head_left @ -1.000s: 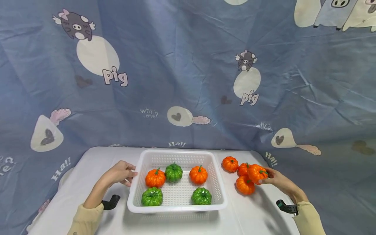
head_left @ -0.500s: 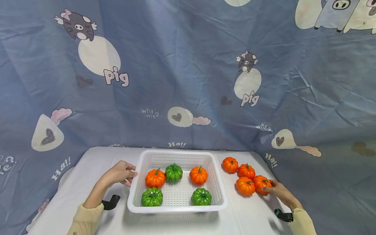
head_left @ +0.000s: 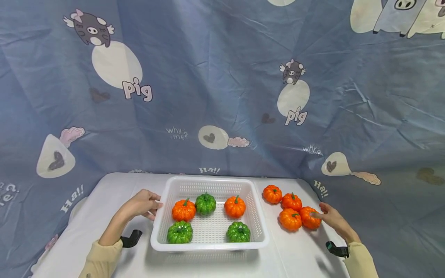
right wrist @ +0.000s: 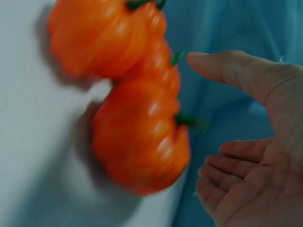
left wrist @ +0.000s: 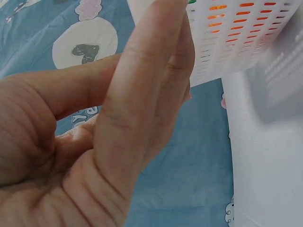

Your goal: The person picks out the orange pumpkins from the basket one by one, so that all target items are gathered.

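Note:
A white plastic basket point(head_left: 208, 246) holds three green pumpkins, one of them a front green pumpkin point(head_left: 238, 232), and two orange pumpkins, one a right orange pumpkin point(head_left: 235, 207). My left hand point(head_left: 142, 204) is at the basket's left side, its fingertips right at the rim; the left wrist view shows loosely bent fingers point(left wrist: 137, 90) against the slotted wall. On the right, several orange pumpkins sit grouped on the table. My right hand point(head_left: 332, 218) is beside the nearest orange pumpkin point(right wrist: 142, 137), thumb and fingers spread, nothing between them.
The white-covered table point(head_left: 205, 266) carries the basket in its middle. Behind it hangs a blue curtain point(head_left: 222, 96) printed with cartoon pigs. Close to the basket's right wall stands another orange pumpkin point(head_left: 272, 194).
My right hand has lowered an orange pumpkin toward the front right, set it beside the others and let it go, drawing slightly back. The left hand has stayed at the basket.

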`<state>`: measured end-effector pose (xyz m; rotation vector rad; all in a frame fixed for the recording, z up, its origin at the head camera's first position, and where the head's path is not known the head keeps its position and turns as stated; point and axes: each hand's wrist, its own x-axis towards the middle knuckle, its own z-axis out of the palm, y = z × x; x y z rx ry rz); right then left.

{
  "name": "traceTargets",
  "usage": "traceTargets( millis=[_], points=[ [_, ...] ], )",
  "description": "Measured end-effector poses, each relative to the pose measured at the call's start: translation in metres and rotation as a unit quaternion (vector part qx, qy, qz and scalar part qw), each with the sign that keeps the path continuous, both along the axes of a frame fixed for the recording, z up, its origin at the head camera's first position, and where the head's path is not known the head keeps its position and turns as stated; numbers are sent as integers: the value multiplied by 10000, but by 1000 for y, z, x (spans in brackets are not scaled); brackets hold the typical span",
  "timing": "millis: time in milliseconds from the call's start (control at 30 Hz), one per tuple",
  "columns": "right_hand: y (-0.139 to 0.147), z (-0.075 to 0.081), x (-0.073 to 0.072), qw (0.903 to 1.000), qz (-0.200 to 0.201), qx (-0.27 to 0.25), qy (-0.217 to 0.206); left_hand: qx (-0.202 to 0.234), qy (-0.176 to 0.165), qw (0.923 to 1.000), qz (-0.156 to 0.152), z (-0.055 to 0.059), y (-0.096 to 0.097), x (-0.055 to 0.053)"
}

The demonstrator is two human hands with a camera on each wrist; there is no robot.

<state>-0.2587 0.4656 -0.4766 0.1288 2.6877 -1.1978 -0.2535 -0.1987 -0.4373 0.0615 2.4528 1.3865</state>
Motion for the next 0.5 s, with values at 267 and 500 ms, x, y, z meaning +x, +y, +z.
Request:
traceTargets(
  millis=[267,500],
  points=[
    [-50,43,-3,9958,634,-23,666,78,36,9999,-52,1,-1,1],
    [-118,67,-2,9826,1387,-467,1142,36,14,10000,16,0,1,0]
  ],
)
